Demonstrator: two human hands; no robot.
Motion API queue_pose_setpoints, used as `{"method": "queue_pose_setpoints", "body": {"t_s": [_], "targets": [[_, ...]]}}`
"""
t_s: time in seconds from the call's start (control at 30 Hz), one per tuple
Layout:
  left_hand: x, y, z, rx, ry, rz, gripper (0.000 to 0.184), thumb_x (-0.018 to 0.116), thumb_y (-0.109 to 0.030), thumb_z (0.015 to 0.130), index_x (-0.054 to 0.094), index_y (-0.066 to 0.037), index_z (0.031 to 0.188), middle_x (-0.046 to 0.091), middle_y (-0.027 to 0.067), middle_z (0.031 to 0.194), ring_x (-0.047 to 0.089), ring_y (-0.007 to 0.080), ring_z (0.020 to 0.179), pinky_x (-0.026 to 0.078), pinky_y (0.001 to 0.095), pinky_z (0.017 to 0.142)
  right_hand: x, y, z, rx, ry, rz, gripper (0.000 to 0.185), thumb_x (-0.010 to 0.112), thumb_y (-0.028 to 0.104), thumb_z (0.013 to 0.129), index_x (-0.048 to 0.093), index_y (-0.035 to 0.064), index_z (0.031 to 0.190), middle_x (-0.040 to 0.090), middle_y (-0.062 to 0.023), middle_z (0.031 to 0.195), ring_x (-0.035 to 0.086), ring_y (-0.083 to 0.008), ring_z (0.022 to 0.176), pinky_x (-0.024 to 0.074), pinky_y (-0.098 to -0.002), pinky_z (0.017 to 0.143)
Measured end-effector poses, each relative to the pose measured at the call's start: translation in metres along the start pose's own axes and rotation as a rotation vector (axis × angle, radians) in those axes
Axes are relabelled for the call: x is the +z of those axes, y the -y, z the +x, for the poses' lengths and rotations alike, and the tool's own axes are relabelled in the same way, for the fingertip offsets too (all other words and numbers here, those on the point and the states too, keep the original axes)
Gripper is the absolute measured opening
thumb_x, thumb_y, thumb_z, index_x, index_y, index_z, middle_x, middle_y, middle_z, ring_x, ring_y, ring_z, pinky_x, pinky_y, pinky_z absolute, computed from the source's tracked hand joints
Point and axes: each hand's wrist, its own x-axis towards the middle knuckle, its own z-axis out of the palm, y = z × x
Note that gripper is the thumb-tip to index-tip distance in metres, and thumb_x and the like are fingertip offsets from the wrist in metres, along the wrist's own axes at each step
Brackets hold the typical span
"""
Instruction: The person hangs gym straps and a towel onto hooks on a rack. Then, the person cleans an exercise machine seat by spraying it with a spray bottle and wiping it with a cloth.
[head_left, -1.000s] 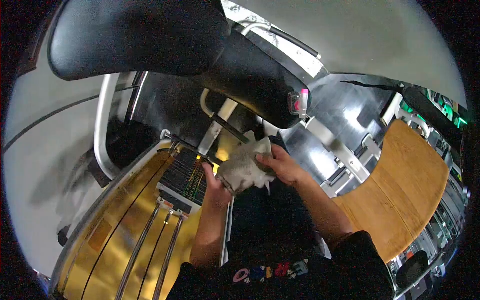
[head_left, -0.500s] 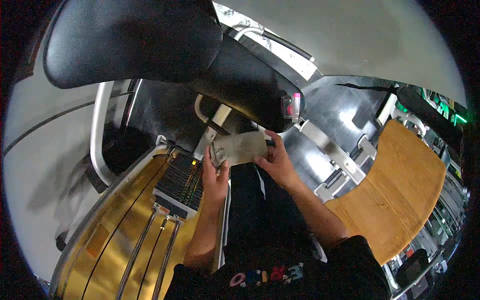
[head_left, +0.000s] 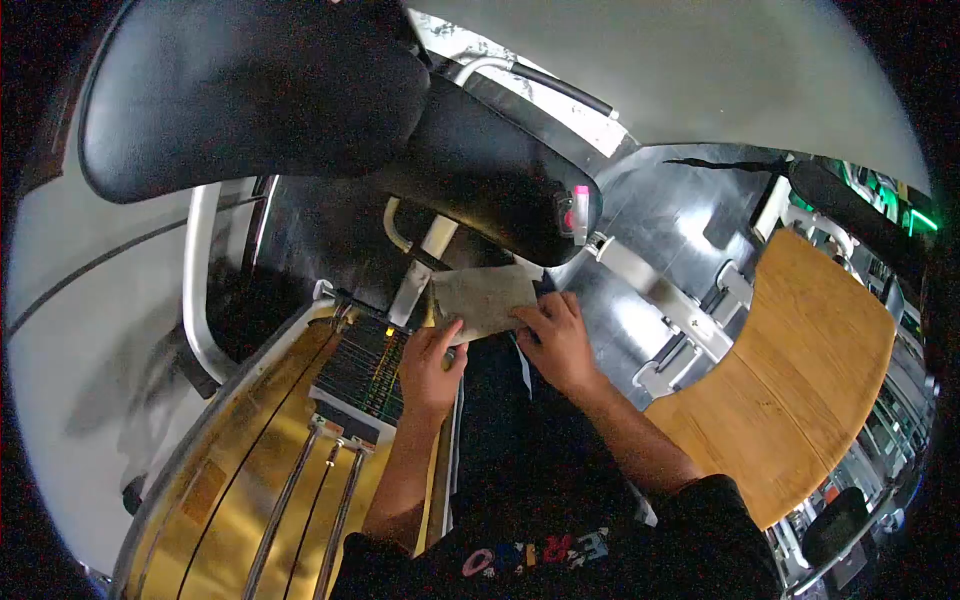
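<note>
A folded greyish cloth [head_left: 487, 298] spans the space between my two hands, in front of my torso. My left hand [head_left: 430, 372] pinches its lower left corner, thumb on top and the other fingers curled. At the cloth's right edge, my right hand [head_left: 560, 342] grips it with the thumb toward the middle; some fingertips are hidden behind it. Beyond the cloth, a small clear bottle with a pink top [head_left: 581, 214] rests on the black padded seat [head_left: 500, 170], close to its right end.
A large black backrest pad [head_left: 250, 95] rises at upper left. A weight stack [head_left: 362, 365] with metal guide rods stands beside my left arm. To the right are a curved wooden panel [head_left: 800, 370] and a silver machine beam [head_left: 665, 290] over the dark floor.
The cloth now lies flatter and is turned slightly. My left fingers have slid down to its lower corner, and my right hand has shifted slightly right and down.
</note>
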Motion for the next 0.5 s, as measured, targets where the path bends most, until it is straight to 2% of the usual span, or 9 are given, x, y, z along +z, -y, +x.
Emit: {"method": "queue_pose_setpoints", "body": {"t_s": [0.13, 0.2, 0.23, 0.27, 0.3, 0.37, 0.4, 0.43, 0.5], "targets": [[-0.001, 0.014, 0.0, -0.047, 0.085, 0.09, 0.033, 0.076, -0.012, 0.076, 0.068, -0.011, 0.108, 0.059, 0.0141, 0.107, 0.055, 0.0344, 0.109, 0.045, 0.0456, 0.092, -0.01, 0.006, -0.001, 0.047, 0.083, -0.006, 0.04, 0.074, 0.011, 0.068, 0.068, 0.0115, 0.107, 0.054, -0.0129, 0.105, 0.049, -0.0388, 0.108, 0.0464, -0.0474, 0.087], [-0.015, 0.014, 0.004, 0.022, 0.093, -0.008, 0.031, 0.076, -0.013, 0.076, 0.067, -0.009, 0.105, 0.059, 0.0152, 0.111, 0.053, 0.0341, 0.114, 0.045, 0.0447, 0.094, -0.016, 0.006, 0.003, -0.08, -0.039, 0.078, 0.029, 0.074, 0.013, 0.074, 0.067, 0.0081, 0.102, 0.059, -0.0096, 0.101, 0.054, -0.0268, 0.103, 0.0466, -0.0387, 0.087], [-0.023, 0.013, 0.007, 0.091, 0.1, -0.106, 0.029, 0.077, -0.014, 0.075, 0.067, -0.006, 0.102, 0.059, 0.0163, 0.115, 0.051, 0.0339, 0.12, 0.044, 0.0439, 0.096, -0.018, 0.002, 0.004, -0.079, -0.037, 0.08, 0.029, 0.074, 0.013, 0.074, 0.067, 0.0081, 0.102, 0.059, -0.0096, 0.101, 0.054, -0.0268, 0.103, 0.0466, -0.0387, 0.087], [-0.03, 0.022, 0.008, 0.034, 0.208, -0.294, 0.027, 0.077, -0.019, 0.076, 0.066, -0.003, 0.096, 0.059, 0.0152, 0.122, 0.05, 0.0308, 0.126, 0.04, 0.0427, 0.102, -0.021, -0.003, 0.005, 0.066, 0.211, 0.493, 0.026, 0.074, 0.016, 0.078, 0.067, 0.0067, 0.101, 0.06, -0.0078, 0.1, 0.055, -0.021, 0.099, 0.0464, -0.0345, 0.085], [-0.035, 0.018, 0.011, 0.033, 0.209, -0.291, 0.027, 0.077, -0.019, 0.076, 0.066, -0.003, 0.096, 0.059, 0.0152, 0.122, 0.05, 0.0308, 0.126, 0.04, 0.0427, 0.102, -0.024, -0.003, 0.008, 0.214, 0.461, 0.903, 0.024, 0.073, 0.019, 0.081, 0.066, 0.0052, 0.1, 0.061, -0.0059, 0.1, 0.056, -0.0152, 0.095, 0.0461, -0.0303, 0.083], [-0.048, 0.008, 0.016, -0.45, 0.497, -1.218, 0.029, 0.076, -0.025, 0.078, 0.066, -0.001, 0.091, 0.057, 0.0151, 0.13, 0.05, 0.0292, 0.128, 0.039, 0.0421, 0.105, -0.03, 0.002, 0.014, 0.237, 0.484, 1.002, 0.026, 0.072, 0.022, 0.085, 0.064, 0.005, 0.103, 0.06, -0.0035, 0.098, 0.055, -0.0116, 0.092, 0.0452, -0.0276, 0.082], [-0.042, 0.015, 0.016, -0.335, 0.466, -1.314, 0.045, 0.073, -0.032, 0.082, 0.062, 0.002, 0.109, 0.056, 0.0146, 0.131, 0.053, 0.0273, 0.123, 0.04, 0.0413, 0.105, -0.033, 0.006, 0.017, 0.261, 0.505, 1.097, 0.028, 0.071, 0.025, 0.088, 0.062, 0.0047, 0.106, 0.059, -0.0011, 0.096, 0.053, -0.008, 0.09, 0.0443, -0.025, 0.081], [-0.038, 0.019, 0.017, -0.335, 0.466, -1.309, 0.045, 0.073, -0.032, 0.082, 0.062, 0.002, 0.109, 0.056, 0.0146, 0.131, 0.053, 0.0273, 0.123, 0.04, 0.0413, 0.105, -0.031, 0.01, 0.019, 0.258, 0.504, 1.101, 0.028, 0.071, 0.025, 0.088, 0.062, 0.0047, 0.106, 0.059, -0.0011, 0.096, 0.053, -0.008, 0.09, 0.0443, -0.025, 0.081], [-0.033, 0.016, 0.025, -0.436, 0.277, -1.39, 0.061, 0.072, -0.037, 0.084, 0.051, 0.004, 0.125, 0.055, 0.0158, 0.13, 0.055, 0.0269, 0.12, 0.042, 0.0401, 0.102, -0.029, 0.019, 0.026, 0.418, 0.297, 1.323, 0.029, 0.069, 0.023, 0.091, 0.056, 0.0067, 0.111, 0.059, 0.0012, 0.096, 0.053, -0.0092, 0.093, 0.0458, -0.0268, 0.083]]}}
